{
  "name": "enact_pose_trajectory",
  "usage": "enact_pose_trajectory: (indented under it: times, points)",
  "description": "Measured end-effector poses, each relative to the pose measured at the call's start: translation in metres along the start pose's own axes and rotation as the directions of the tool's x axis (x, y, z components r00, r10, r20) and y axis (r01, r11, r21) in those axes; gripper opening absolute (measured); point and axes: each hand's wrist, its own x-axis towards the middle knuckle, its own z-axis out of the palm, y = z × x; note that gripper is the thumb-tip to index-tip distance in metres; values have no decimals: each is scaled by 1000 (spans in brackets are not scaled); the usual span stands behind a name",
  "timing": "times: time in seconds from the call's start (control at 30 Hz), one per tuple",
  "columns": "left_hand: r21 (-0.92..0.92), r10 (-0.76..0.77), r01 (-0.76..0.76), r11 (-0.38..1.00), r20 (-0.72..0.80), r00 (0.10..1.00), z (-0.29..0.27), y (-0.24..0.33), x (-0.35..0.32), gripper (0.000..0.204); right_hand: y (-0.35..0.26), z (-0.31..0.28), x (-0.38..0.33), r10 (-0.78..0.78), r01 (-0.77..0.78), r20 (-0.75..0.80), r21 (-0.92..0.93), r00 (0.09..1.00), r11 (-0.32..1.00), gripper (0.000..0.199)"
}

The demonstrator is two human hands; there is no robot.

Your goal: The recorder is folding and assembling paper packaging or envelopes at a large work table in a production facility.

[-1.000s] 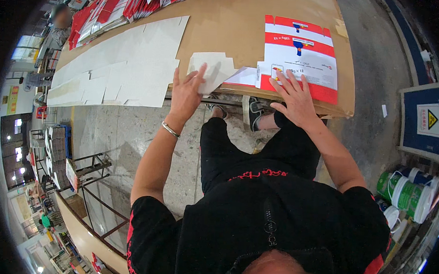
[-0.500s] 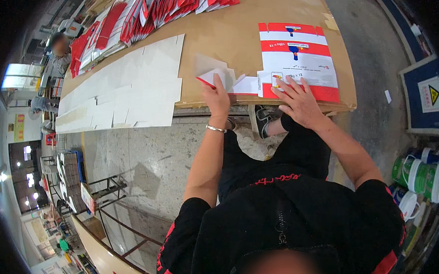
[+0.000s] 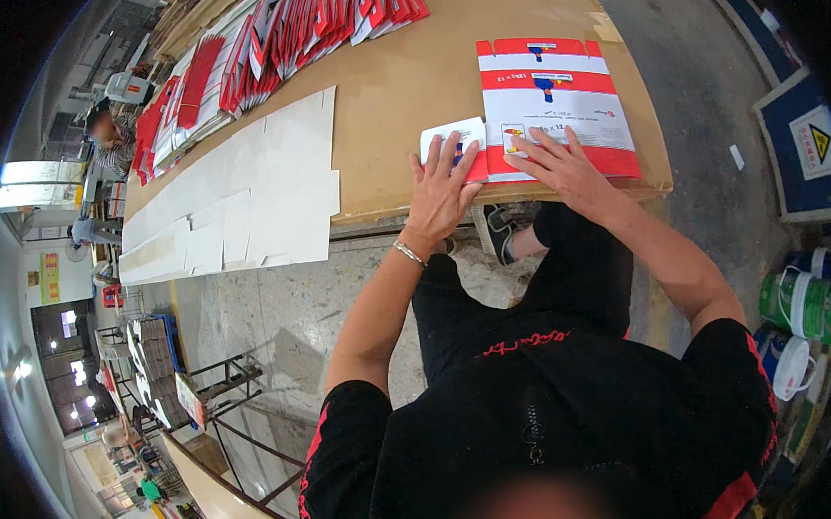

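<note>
A flat red-and-white printed carton (image 3: 594,105) lies near the table's front right corner. Its small side panel (image 3: 472,132), white with a red lower band, lies flat at the carton's left end. My left hand (image 3: 441,196) rests on this panel, fingers spread, partly covering its print. On the carton's lower left part lies my right hand (image 3: 572,178), palm down with fingers apart. Neither hand grips anything. To the left, plain white cardboard blanks (image 3: 280,179) overlap along the table's front edge.
Many folded red-and-white cartons (image 3: 305,23) stand in a row at the table's (image 3: 419,65) far left. Buckets (image 3: 793,308) and a blue board (image 3: 805,151) with a warning sign are on the right. A metal frame (image 3: 234,381) stands lower left; another person (image 3: 110,144) is farther off.
My left hand held up a white flap with a red edge; it has moved right, and the panel now lies flat under its spread fingers. My right hand stays on the carton.
</note>
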Motion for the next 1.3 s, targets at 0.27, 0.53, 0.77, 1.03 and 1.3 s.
enact_pose_trajectory:
  times: [0.27,0.53,0.77,1.03,1.3]
  points:
    - [189,-76,56,980,97,992,2,4,4,53,-4,7,-8,-33,37,42,-108,999,993,56]
    - [140,-41,22,990,139,989,-1,-2,4,51,0,9,-13,-89,88,64,30,994,996,54]
    - [85,-15,3,996,135,991,-2,-3,4,49,3,9,-16,-119,118,43,33,992,993,53]
    - [-89,-133,147,985,143,981,11,-9,19,61,8,6,-13,-128,124,69,63,989,990,54]
    - [-107,-332,337,935,63,941,34,-36,89,92,-20,-18,-15,-36,57,-67,348,997,936,44]
